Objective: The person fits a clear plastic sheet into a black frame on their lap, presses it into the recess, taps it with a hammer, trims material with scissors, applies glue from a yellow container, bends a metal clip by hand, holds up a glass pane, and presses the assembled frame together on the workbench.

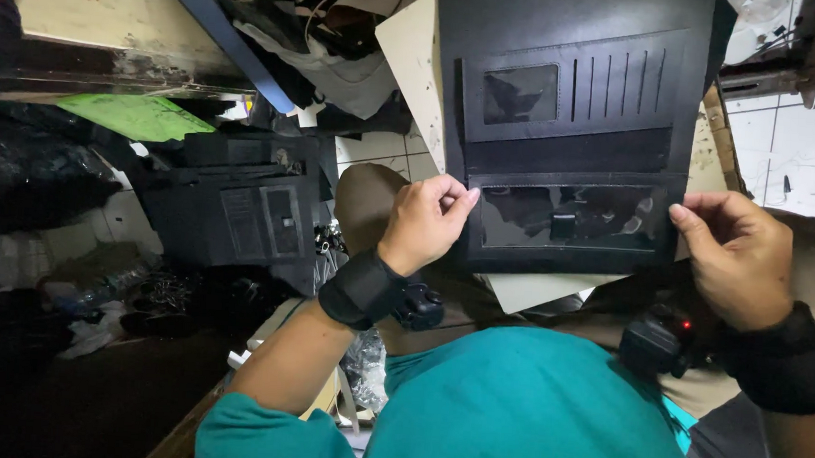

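I hold up a large black leather panel [574,126] in front of me. It has stitched card slots, a small clear window at the upper left and a wide clear plastic pocket along the bottom. My left hand [424,222] pinches its lower left edge. My right hand [738,256] grips its lower right edge, thumb on the front. A cream stiff card sheet [417,69] lies behind the panel and sticks out at the left and below. Both wrists wear black straps with small devices.
A stack of similar black stitched panels [239,205] lies to the left on the tiled floor. A green sheet [136,116], a cream board [91,2] and dark bags [15,177] crowd the far left. Scraps and cables pile up above.
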